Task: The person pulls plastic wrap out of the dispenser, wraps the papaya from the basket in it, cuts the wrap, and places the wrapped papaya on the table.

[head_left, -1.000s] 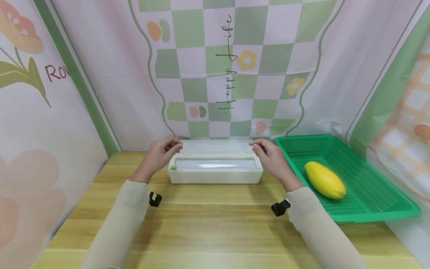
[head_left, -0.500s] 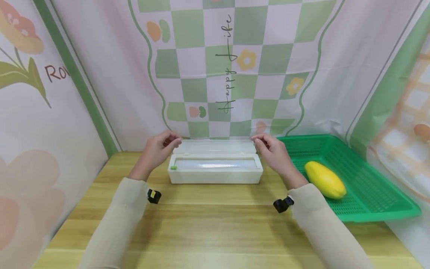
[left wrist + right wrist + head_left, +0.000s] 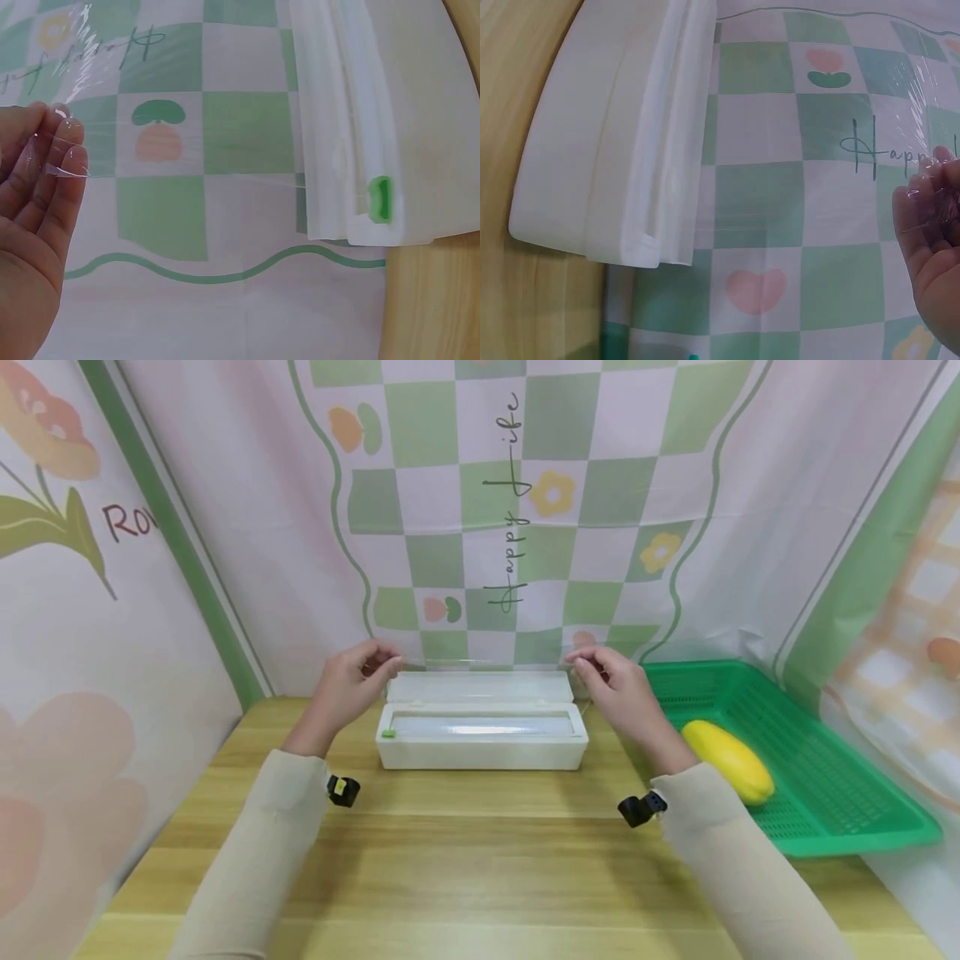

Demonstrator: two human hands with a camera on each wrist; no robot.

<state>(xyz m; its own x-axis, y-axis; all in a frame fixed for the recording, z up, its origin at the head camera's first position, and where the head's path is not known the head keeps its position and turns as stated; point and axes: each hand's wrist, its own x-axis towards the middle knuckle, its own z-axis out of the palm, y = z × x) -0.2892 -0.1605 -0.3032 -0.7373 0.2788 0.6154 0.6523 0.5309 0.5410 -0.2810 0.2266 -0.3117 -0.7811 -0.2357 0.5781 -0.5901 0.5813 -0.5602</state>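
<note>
A white cling film dispenser (image 3: pixel 480 755) sits on the table with its lid (image 3: pixel 480 687) raised at the back. A green cutter slide (image 3: pixel 381 199) shows at its left end. Clear cling film (image 3: pixel 82 67) stretches between the two hands, above and behind the lid. My left hand (image 3: pixel 352 685) pinches one corner of the film between thumb and fingers. On the other side my right hand (image 3: pixel 617 692) pinches the opposite corner; in the right wrist view, film is bunched at its fingertips. Both hands are raised above the dispenser's ends.
A green plastic basket (image 3: pixel 847 802) stands to the right, holding a yellow papaya-like fruit (image 3: pixel 727 762). Behind the wooden table (image 3: pixel 465 877) hangs a checked cloth (image 3: pixel 491 502). Small black cameras (image 3: pixel 343 791) are strapped at both wrists.
Both hands have risen and moved slightly apart, drawing the film up and back from the dispenser. The dispenser, basket and fruit have stayed in place.
</note>
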